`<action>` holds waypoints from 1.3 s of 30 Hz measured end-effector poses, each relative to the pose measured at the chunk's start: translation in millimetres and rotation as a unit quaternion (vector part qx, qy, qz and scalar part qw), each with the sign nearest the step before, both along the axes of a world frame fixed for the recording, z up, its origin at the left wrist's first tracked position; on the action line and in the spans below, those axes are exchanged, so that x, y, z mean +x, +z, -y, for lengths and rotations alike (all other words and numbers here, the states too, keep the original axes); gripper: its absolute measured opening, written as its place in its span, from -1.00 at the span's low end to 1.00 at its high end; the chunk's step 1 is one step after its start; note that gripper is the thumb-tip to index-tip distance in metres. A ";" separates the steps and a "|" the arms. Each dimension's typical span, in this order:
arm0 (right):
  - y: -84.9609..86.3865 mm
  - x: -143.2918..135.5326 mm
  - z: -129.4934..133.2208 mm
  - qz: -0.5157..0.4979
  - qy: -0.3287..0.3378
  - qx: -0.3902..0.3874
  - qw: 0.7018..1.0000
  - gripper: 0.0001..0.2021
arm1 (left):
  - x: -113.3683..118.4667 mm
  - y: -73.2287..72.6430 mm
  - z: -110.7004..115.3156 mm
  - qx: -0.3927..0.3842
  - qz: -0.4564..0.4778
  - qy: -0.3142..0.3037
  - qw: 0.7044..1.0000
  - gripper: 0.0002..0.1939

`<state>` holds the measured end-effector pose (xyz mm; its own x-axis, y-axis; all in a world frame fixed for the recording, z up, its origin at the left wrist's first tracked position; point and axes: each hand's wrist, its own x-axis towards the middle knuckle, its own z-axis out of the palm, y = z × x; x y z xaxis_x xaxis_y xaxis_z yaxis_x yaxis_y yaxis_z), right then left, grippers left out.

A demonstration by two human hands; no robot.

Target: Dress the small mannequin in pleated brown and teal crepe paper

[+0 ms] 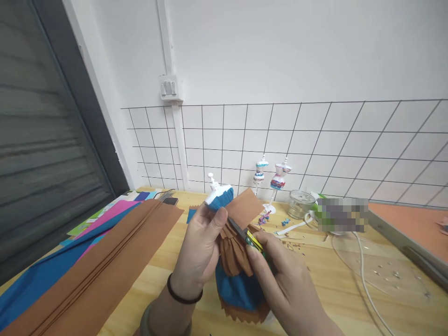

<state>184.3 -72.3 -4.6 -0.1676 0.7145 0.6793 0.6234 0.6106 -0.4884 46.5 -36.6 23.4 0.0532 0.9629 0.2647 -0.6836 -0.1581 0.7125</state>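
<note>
My left hand (205,240) is closed around a small white dress form (214,192), which leans to the left. Blue cloth covers its chest, and pleated brown fabric (236,256) wraps the waist. Below hangs a blue skirt (238,289) with a brown zigzag edge. A flat piece of brown fabric (247,206) sticks up at the right of the waist. My right hand (276,266) grips thread snips (254,240) with a dark blade and yellow-green handle; the blade lies against the brown fabric, near my left thumb. My right fingers partly hide the handle.
Folded brown, blue and pink cloth (105,252) covers the table's left side. Two small dress forms (279,177) stand at the back, beside a clear jar (301,204). Scraps lie near them. A white cable (364,280) runs down the right, over a clear sheet (388,268).
</note>
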 end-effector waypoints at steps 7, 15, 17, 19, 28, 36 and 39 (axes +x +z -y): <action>-0.4 0.4 -0.3 0.015 -0.013 0.033 0.999 -0.83 | 2.8 0.5 2.6 -0.018 0.010 0.018 1.000 -0.49; 0.8 0.9 -0.2 0.034 -0.022 0.056 0.998 -0.83 | 3.8 1.3 4.8 -0.023 0.012 0.009 1.000 -0.53; 1.1 1.0 0.1 0.039 -0.024 0.047 0.998 -0.83 | 3.8 0.4 4.4 -0.021 0.011 0.012 1.000 -0.53; 1.2 1.2 0.3 0.040 -0.024 0.042 0.998 -0.82 | 4.0 -0.2 3.6 -0.022 0.012 0.013 1.000 -0.50; 5.1 0.7 0.8 0.046 -0.024 0.063 0.997 -0.84 | 5.3 -1.1 4.3 -0.032 0.010 0.004 0.999 -0.46; 1.3 2.2 -0.9 0.049 -0.028 0.082 0.995 -0.84 | 5.3 -0.4 4.9 -0.046 0.019 -0.021 0.999 -0.47; 1.8 2.4 -1.7 0.047 -0.026 0.080 0.995 -0.84 | 5.9 0.2 4.9 -0.051 0.019 -0.022 0.998 -0.46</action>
<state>186.7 -70.6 -2.7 -0.2005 0.6074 0.7687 0.6950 0.6412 -0.3254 52.4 -41.5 23.6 0.0876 0.9818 0.1687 -0.7151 -0.0559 0.6967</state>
